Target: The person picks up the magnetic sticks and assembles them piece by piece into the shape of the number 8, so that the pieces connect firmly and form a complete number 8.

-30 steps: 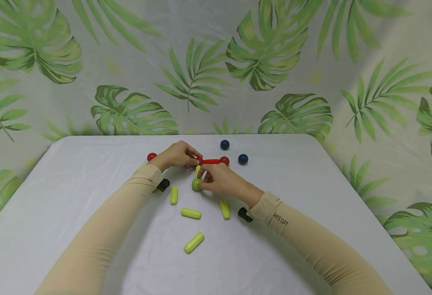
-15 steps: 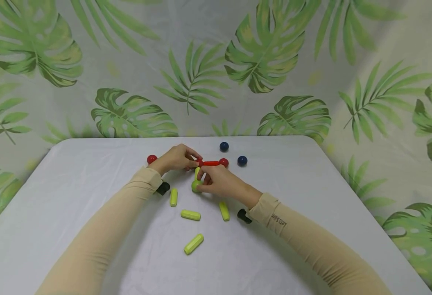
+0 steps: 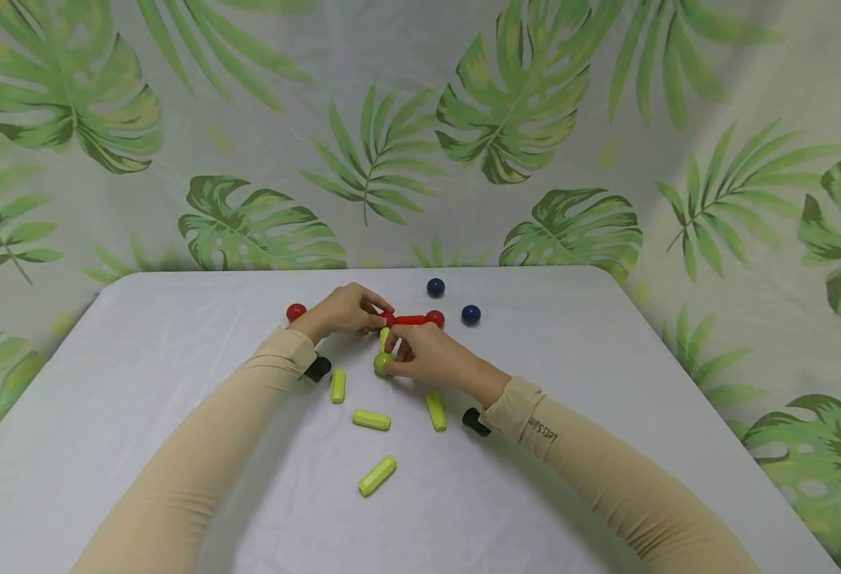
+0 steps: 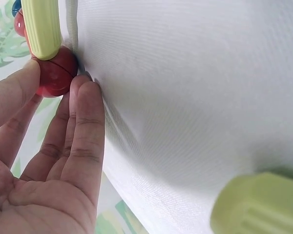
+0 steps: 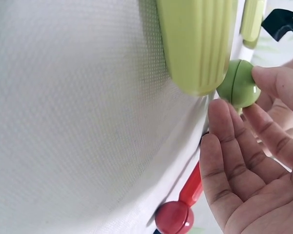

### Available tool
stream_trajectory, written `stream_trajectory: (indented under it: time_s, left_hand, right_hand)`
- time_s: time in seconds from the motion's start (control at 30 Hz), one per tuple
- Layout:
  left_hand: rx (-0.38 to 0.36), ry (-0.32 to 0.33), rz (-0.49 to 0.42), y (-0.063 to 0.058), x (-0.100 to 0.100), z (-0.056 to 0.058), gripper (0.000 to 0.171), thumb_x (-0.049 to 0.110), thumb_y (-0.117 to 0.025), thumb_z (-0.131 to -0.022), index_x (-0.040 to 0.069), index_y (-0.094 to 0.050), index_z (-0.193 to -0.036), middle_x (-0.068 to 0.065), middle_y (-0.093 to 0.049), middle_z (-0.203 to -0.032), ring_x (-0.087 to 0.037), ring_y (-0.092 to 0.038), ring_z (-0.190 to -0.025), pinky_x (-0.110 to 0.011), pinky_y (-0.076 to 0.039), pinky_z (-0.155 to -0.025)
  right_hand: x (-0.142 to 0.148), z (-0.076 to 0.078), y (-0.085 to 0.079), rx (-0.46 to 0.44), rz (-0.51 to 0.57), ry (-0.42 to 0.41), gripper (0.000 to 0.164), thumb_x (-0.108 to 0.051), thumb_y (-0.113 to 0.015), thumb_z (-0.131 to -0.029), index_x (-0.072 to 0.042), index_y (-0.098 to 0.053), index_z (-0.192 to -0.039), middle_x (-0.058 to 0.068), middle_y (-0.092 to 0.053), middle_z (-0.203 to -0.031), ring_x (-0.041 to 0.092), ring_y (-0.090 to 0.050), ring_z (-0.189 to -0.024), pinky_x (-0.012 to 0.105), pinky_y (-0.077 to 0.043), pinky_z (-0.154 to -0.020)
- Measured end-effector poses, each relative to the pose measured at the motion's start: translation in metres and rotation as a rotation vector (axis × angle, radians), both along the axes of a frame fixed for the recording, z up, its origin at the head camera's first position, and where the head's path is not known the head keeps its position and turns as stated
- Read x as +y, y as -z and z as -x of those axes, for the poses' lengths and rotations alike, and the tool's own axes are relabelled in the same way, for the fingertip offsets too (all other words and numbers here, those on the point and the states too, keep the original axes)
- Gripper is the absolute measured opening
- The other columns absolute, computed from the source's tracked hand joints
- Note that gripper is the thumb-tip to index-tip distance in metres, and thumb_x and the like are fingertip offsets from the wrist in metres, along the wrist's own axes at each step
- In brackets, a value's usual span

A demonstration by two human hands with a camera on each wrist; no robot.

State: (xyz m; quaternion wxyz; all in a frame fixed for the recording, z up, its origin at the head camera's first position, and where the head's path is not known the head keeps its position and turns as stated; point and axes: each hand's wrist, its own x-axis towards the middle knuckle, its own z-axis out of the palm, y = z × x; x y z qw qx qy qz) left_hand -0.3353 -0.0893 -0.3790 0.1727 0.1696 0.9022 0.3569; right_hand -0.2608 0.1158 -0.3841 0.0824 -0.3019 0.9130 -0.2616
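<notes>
The yellow-green ridged rod, plastic by its look (image 3: pixel 384 339), lies between your two hands, one end meeting the glossy dark-red ball (image 4: pixel 56 75) in your left hand (image 3: pixel 344 307), the other running toward the glossy green ball (image 3: pixel 383 365) in your right hand (image 3: pixel 430 351). You pinch the red ball between thumb and fingers, probably to brace that end. Your right thumb and index finger pinch the green ball on opposite sides, a grip that seems meant to keep it in line with the rod. How deeply either joint is seated, you cannot tell from here.

Just beyond your right hand, a slim red plastic-looking rod (image 3: pixel 411 320) runs sideways from your held ball to a second glossy red ball (image 3: pixel 434 318); steadying the shared ball likely keeps this branch from swinging. Farther out to the right sit two dark-blue glossy balls (image 3: pixel 471 315), apart from each other. Left of your left wrist, another glossy red ball (image 3: pixel 296 312) lies loose.

Nearer your body than both hands, four loose yellow-green ridged rods (image 3: pixel 371 419) lie scattered on the white cloth (image 3: pixel 420 510), apart from one another, which leaves each one easy to pick up singly.
</notes>
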Motion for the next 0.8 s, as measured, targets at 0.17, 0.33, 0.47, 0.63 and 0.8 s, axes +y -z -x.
stream_trajectory:
  time_s: [0.17, 0.33, 0.47, 0.63, 0.8]
  left_hand:
    - [0.014, -0.003, 0.009, 0.001, 0.002, -0.003, 0.032, 0.017, -0.071, -0.104, 0.013, -0.075, -0.135, -0.012, -0.079, -0.116, -0.016, -0.066, -0.083, -0.023, -0.050, -0.072]
    - [0.052, 0.001, 0.041, 0.001, 0.002, -0.005, 0.034, 0.020, -0.071, -0.104, 0.014, -0.074, -0.138, -0.010, -0.077, -0.106, -0.015, -0.064, -0.080, -0.024, -0.048, -0.072]
    - [0.129, 0.025, 0.089, 0.000, 0.003, -0.008, 0.040, 0.020, -0.071, -0.103, 0.014, -0.070, -0.143, -0.014, -0.076, -0.118, -0.019, -0.066, -0.091, -0.029, -0.051, -0.077]
    - [0.208, 0.034, 0.140, -0.005, 0.002, -0.018, 0.044, 0.019, -0.071, -0.103, 0.011, -0.066, -0.147, -0.022, -0.071, -0.131, -0.031, -0.070, -0.111, -0.043, -0.056, -0.095]
    - [0.236, 0.049, 0.180, -0.011, 0.000, -0.032, 0.045, 0.020, -0.072, -0.104, 0.009, -0.064, -0.146, -0.021, -0.070, -0.126, -0.031, -0.071, -0.108, -0.043, -0.059, -0.095]
  right_hand:
    - [0.003, 0.000, 0.001, 0.001, -0.001, 0.003, 0.026, -0.027, -0.082, -0.097, -0.009, -0.070, -0.112, 0.001, -0.073, -0.086, 0.009, -0.063, -0.073, 0.019, -0.053, -0.068]
    - [0.009, -0.001, 0.000, -0.024, 0.000, 0.023, 0.028, -0.028, -0.082, -0.098, -0.009, -0.070, -0.115, 0.000, -0.073, -0.085, 0.011, -0.063, -0.074, 0.021, -0.053, -0.069]
    - [0.017, -0.002, -0.003, -0.025, -0.016, 0.029, 0.027, -0.025, -0.080, -0.099, -0.008, -0.070, -0.117, 0.001, -0.073, -0.086, 0.011, -0.064, -0.075, 0.022, -0.052, -0.072]
    - [0.028, -0.006, -0.010, -0.035, -0.042, 0.058, 0.027, -0.026, -0.078, -0.100, -0.008, -0.071, -0.119, 0.002, -0.074, -0.088, 0.012, -0.064, -0.077, 0.024, -0.053, -0.072]
    - [0.039, -0.010, -0.014, -0.054, -0.041, 0.091, 0.030, -0.027, -0.078, -0.099, -0.007, -0.071, -0.121, 0.003, -0.075, -0.093, 0.013, -0.066, -0.082, 0.027, -0.056, -0.077]
